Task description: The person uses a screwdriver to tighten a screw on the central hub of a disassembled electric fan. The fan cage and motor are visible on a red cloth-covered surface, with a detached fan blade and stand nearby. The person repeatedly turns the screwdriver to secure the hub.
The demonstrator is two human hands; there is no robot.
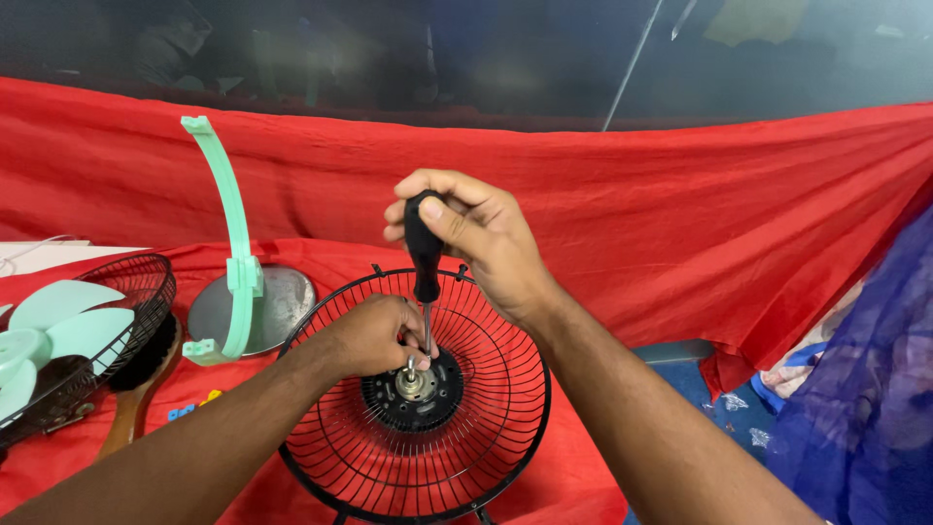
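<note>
Screwdriver on the fan grille hub

Right hand (476, 238) grips the screwdriver (423, 255); left hand (374, 335) pinches its shaft at the black grille (486, 418). Green bracket (233, 243), fan blades (53, 326) lie left.

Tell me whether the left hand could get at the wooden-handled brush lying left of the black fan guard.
Probably yes. The left hand rests on the fan guard hub, steadying the screwdriver shaft; the brush lies uncovered on the red cloth beside that forearm, with nothing between them.
</note>
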